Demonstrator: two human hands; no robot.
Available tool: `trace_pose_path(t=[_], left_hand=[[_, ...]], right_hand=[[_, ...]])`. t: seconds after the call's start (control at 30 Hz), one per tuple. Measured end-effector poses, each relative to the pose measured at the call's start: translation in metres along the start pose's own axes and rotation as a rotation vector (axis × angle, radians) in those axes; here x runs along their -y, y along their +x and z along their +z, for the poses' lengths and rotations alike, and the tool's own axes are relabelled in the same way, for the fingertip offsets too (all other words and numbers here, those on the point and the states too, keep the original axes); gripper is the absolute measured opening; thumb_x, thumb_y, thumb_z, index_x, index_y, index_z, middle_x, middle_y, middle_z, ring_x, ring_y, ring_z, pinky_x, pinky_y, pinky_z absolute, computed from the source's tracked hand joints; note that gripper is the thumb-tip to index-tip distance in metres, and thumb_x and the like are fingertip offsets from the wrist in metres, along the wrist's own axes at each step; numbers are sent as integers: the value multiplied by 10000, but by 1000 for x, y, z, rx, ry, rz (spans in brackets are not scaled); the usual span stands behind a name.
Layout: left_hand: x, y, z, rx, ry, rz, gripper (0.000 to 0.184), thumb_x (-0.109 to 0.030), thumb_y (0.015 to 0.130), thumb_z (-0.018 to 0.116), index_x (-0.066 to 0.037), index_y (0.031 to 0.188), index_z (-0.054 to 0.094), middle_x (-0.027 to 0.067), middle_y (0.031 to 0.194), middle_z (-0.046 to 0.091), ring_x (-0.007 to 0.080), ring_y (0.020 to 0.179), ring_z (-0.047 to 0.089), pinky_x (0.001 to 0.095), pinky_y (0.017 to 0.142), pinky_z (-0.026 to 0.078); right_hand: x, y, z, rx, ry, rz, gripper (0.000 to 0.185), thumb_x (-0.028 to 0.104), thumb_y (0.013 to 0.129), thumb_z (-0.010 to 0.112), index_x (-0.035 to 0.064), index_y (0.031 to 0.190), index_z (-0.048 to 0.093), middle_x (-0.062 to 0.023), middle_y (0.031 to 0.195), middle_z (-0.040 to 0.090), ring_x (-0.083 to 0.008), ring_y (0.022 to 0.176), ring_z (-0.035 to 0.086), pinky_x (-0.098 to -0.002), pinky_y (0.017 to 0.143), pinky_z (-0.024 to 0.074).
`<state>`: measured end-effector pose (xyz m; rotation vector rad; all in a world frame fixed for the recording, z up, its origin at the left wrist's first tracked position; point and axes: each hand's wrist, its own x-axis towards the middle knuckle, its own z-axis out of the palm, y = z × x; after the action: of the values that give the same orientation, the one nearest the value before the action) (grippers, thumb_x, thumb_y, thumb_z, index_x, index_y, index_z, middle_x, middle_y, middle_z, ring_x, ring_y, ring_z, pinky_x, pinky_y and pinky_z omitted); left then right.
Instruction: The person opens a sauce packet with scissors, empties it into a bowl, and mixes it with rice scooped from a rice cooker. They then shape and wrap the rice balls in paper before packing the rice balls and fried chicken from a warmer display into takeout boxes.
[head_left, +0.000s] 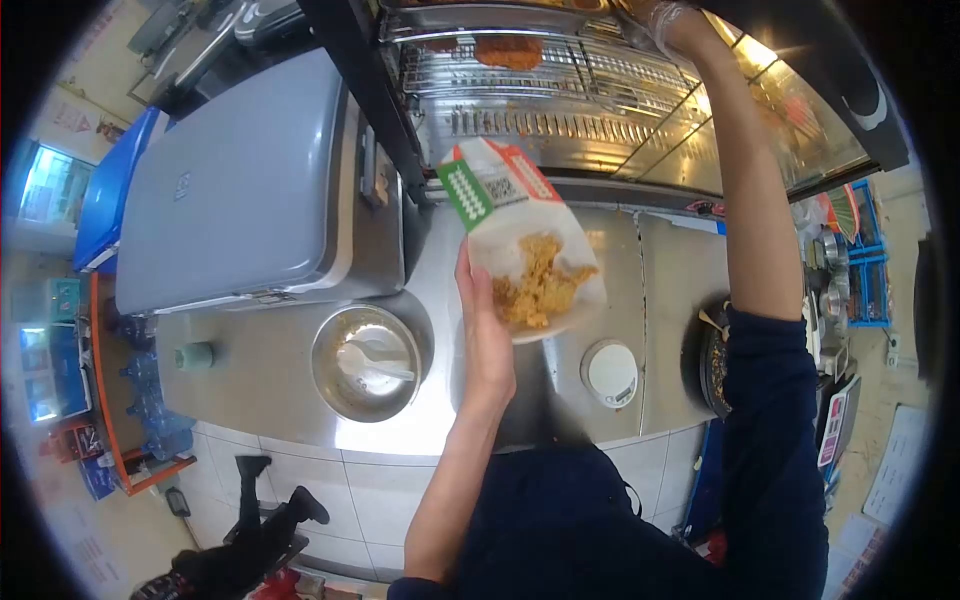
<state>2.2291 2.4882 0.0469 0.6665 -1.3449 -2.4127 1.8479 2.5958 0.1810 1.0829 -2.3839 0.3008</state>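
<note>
My left hand point(487, 335) is closed around the side of a paper food box point(580, 225) with green, white and red printing and a QR code on its flap. Pieces of fried chicken point(545, 285) lie inside the box, which is tilted toward me over the steel counter. My right arm stretches up into a lit display warmer. At the top edge of the view is my right hand point(662, 22), which appears to have a clear plastic glove on; its fingers are blurred and partly cut off. A reddish-brown fried piece point(508, 52) rests on the warmer's wire rack point(440, 75) to its left.
On the steel counter point(250, 370) stand a metal bowl point(330, 375) with a white scoop point(375, 362), a round white scale point(610, 373) and a small pale green container point(194, 355). A large grey lidded appliance point(230, 190) fills the left. A person in dark clothes point(240, 550) is at lower left.
</note>
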Motion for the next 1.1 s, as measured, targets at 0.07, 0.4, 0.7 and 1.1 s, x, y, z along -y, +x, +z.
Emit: trace_pose_path(t=[0.07, 0.4, 0.7, 1.1], left_hand=[[-2, 10, 9, 13, -38, 12, 535, -380, 1035, 276, -104, 1483, 183, 110, 1490, 270, 234, 1375, 271, 370, 1119, 230], [-17, 60, 62, 44, -27, -17, 508, -363, 1038, 264, -140, 1485, 170, 152, 1434, 359, 245, 1311, 382, 360, 1085, 283], [17, 76, 58, 59, -106, 124, 569, -428, 1030, 254, -138, 1500, 117, 138, 1493, 241, 251, 1371, 272, 360, 1106, 242], [18, 64, 35, -72, 88, 56, 576, -412, 1036, 224, -71, 1492, 135, 153, 1496, 239, 259, 1379, 259, 358, 1127, 204]], right_hand=[[-4, -7, -1, -18, -10, -57, 254, 267, 835, 626, 55, 969, 669, -174, 970, 650, -281, 934, 621, -423, 871, 455], [55, -61, -24, -217, 19, -51, 203, 235, 858, 641, 92, 995, 681, -127, 1027, 656, -247, 949, 639, -394, 865, 498], [113, -142, -35, 175, 470, -271, 296, 152, 927, 545, 168, 1211, 623, -91, 1236, 592, -298, 1157, 551, -386, 1000, 429], [-34, -2, -3, 504, -701, -41, 350, 207, 936, 446, 70, 1247, 531, -165, 1213, 589, -325, 999, 601, -382, 878, 475]])
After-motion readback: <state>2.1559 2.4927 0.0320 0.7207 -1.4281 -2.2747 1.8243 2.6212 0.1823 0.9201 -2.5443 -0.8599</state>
